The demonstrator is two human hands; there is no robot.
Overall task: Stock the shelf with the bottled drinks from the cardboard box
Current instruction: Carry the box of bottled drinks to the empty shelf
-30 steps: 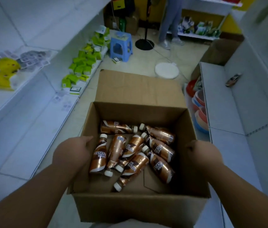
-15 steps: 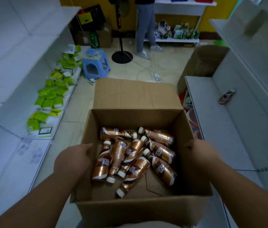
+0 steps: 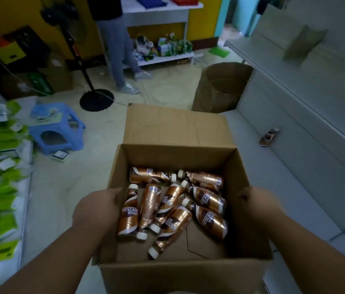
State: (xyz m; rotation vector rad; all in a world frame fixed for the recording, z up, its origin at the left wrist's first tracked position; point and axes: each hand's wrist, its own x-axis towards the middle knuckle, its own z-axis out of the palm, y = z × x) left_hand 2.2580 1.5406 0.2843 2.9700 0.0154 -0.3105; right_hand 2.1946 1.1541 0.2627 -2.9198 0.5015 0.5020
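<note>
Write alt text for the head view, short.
Two hands, left hand and right hand, grip the side walls of an open cardboard box holding bronze bottled drinks lying loose on their sides. One more bottle lies on the white shelf at right.

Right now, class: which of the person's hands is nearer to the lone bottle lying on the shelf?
Right. The right hand grips the cardboard box wall on the side facing the lone bottle; the left hand grips the opposite wall, farther away.
</note>
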